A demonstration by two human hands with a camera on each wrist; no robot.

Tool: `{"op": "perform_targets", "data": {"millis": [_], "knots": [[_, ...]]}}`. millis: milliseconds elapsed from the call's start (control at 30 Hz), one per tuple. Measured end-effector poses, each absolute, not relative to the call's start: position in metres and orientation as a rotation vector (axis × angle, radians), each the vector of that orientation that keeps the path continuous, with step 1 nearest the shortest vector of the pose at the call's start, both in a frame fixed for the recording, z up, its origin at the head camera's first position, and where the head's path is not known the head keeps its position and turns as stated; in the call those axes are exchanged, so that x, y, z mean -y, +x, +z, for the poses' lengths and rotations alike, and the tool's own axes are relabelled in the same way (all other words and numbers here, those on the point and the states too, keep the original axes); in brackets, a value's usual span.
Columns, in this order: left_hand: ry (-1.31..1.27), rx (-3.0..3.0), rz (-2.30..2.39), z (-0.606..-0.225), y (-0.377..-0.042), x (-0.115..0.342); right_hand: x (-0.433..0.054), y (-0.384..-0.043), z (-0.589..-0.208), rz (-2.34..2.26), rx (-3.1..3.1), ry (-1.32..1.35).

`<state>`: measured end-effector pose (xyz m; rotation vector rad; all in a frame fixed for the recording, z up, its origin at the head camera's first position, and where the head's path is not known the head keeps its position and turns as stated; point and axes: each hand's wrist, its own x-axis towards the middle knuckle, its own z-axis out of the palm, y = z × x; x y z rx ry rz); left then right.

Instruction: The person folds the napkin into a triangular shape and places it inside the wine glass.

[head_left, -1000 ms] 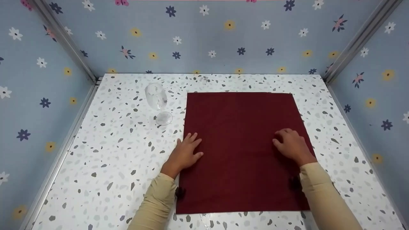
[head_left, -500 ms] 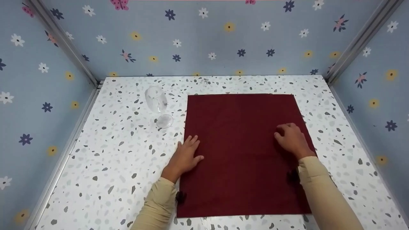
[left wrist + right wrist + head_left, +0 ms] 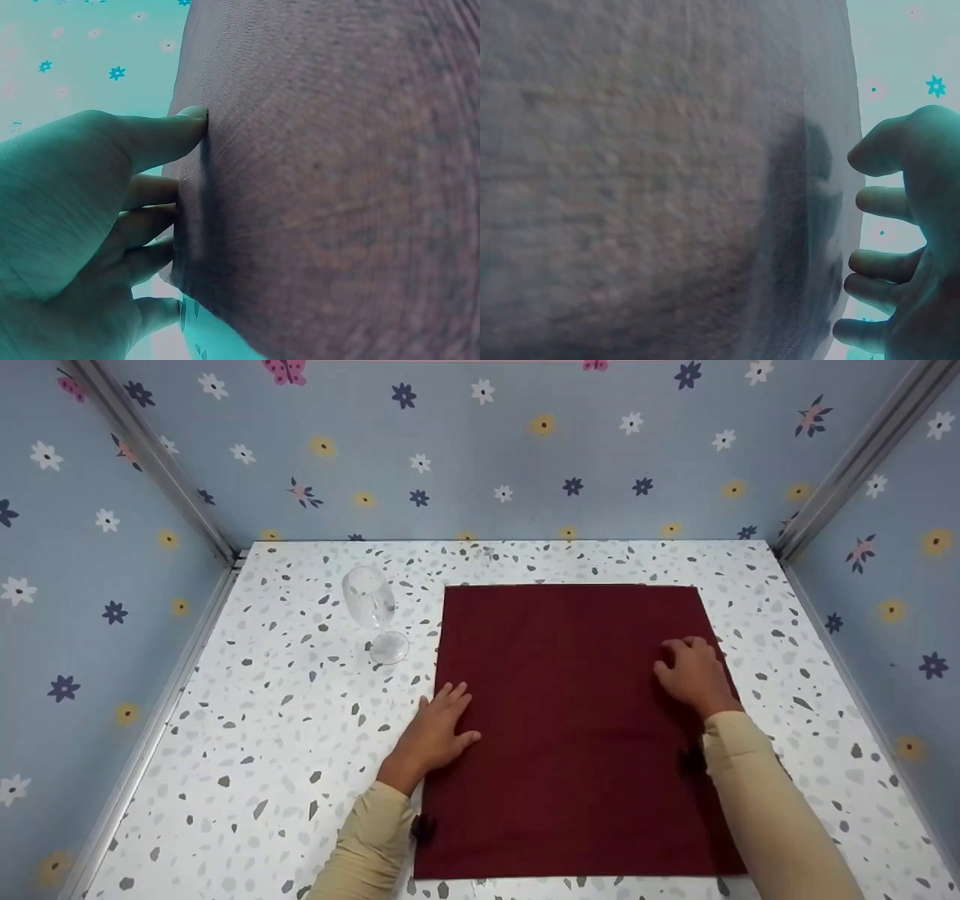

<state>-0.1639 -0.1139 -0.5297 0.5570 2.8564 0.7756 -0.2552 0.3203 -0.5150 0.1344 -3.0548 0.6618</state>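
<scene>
A dark red square cloth [image 3: 570, 720] lies spread flat on the speckled tabletop. On its left edge rests my left hand [image 3: 435, 733], fingers spread and fairly straight, thumb over the red fabric. The left wrist view shows the thumb [image 3: 169, 136] and fingertips touching the cloth. My right hand [image 3: 694, 675] is over the right part of the cloth, its fingers loosely bent. In the right wrist view those fingers [image 3: 885, 266] are spread with nothing between them, and a shadow falls on the fabric; whether they touch it I cannot tell.
A clear stemmed glass [image 3: 369, 598] stands on its foot at the left, beyond my left hand. The white speckled tabletop [image 3: 285, 750] surrounds the cloth. Flower-patterned walls [image 3: 480, 442] enclose the left, back and right sides.
My right hand has slid a little farther toward the back along the cloth's right side. The left hand keeps its place on the left edge. The head view has shifted slightly.
</scene>
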Motion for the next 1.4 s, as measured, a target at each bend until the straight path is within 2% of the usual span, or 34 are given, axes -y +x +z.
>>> {"op": "perform_targets", "data": {"millis": [900,1400], "knots": [[0.549,-2.797,0.806,-0.526,-0.165,0.118,-0.325,-0.287,-0.528,0.603,3.074,0.001],[0.537,-2.765,0.888,-0.525,-0.166,0.121,-0.329,-0.294,-0.535,0.652,3.037,-0.12]]}}
